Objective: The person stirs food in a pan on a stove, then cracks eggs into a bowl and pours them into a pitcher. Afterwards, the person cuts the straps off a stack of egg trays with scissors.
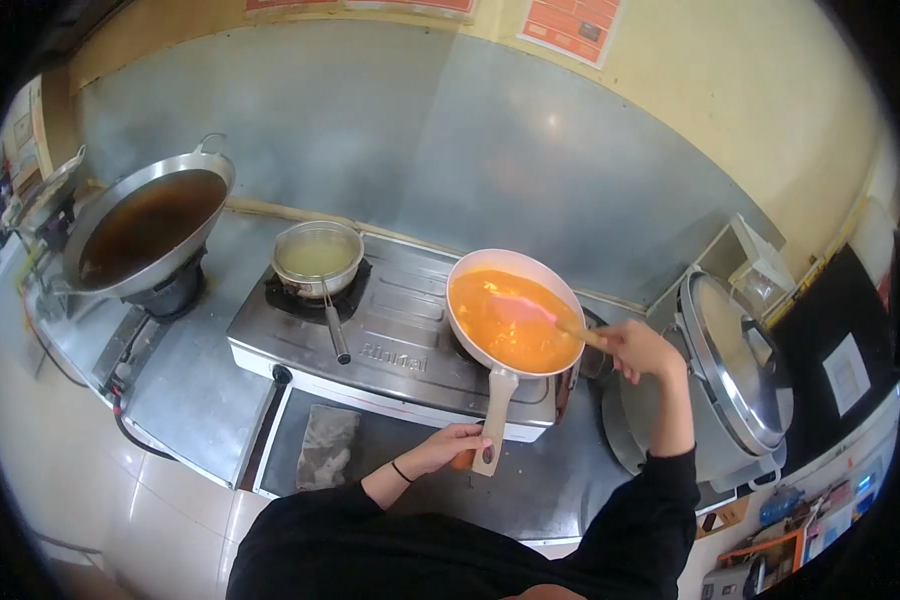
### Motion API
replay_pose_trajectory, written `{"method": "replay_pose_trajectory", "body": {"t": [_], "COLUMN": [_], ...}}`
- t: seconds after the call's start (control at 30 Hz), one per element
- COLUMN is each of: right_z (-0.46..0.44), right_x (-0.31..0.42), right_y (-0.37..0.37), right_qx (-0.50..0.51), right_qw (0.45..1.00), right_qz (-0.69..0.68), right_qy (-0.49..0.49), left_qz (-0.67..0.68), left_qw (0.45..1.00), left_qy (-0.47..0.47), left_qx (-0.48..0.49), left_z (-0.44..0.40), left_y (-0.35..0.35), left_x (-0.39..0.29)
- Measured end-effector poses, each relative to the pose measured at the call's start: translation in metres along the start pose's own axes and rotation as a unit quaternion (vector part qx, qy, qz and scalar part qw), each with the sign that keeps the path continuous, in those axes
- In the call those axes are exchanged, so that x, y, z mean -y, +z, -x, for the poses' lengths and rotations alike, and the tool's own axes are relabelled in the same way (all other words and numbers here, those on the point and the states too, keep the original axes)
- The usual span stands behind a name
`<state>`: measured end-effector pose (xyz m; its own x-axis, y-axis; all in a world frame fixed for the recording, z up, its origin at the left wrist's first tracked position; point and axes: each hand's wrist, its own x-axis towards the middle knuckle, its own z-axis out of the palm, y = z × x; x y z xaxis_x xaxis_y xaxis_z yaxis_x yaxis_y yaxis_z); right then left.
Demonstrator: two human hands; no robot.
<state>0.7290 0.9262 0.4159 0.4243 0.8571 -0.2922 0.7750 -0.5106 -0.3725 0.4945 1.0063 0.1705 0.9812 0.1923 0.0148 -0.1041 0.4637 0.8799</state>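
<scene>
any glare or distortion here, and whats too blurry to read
Head view: strong fisheye bends straight edges, corners black; head view: a glare spot on the metal wall panel; head view: the right orange poster's small print is unreadable, though the pan shows clearly.

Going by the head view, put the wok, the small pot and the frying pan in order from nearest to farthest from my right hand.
From your right hand:
1. Frying pan, just to its left.
2. Small pot, on the stove's left side.
3. Wok, farther left still.
</scene>
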Motion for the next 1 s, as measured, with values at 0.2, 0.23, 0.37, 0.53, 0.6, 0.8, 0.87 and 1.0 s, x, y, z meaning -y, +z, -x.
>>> {"method": "replay_pose_trajectory", "body": {"t": [0.2, 0.23, 0.37, 0.53, 0.6, 0.8, 0.87, 1.0], "right_z": [0.01, 0.009, -0.051, -0.087, -0.097, -0.135, -0.138, -0.124], "right_x": [0.017, 0.028, -0.006, 0.028, 0.038, 0.027, 0.019, 0.005], "right_y": [0.028, 0.035, 0.093, 0.119, 0.114, 0.116, 0.113, 0.098], "right_qx": [0.078, 0.076, -0.037, -0.106, -0.119, -0.223, -0.245, -0.24], "right_qw": [0.996, 0.996, 0.982, 0.985, 0.98, 0.943, 0.924, 0.912], "right_qz": [0.041, 0.029, 0.083, 0.094, 0.127, 0.245, 0.292, 0.331], "right_qy": [-0.025, -0.036, -0.168, -0.096, -0.092, -0.028, -0.016, -0.005], "left_qz": [0.017, 0.014, 0.011, 0.009, 0.006, 0.006, 0.009, 0.006], "left_qw": [1.0, 1.0, 0.999, 0.999, 0.999, 1.0, 1.0, 1.0], "left_qy": [-0.014, -0.013, -0.04, -0.041, -0.036, -0.016, -0.014, -0.007], "left_qx": [-0.001, -0.002, 0.0, 0.004, 0.006, 0.021, 0.024, 0.012], "left_z": [-0.002, -0.001, -0.001, -0.002, -0.001, 0.0, 0.0, 0.0], "left_y": [-0.002, 0.0, -0.003, -0.003, -0.002, -0.002, 0.0, -0.001], "left_x": [0.002, -0.001, -0.001, 0.0, -0.004, 0.0, -0.003, 0.001]}}
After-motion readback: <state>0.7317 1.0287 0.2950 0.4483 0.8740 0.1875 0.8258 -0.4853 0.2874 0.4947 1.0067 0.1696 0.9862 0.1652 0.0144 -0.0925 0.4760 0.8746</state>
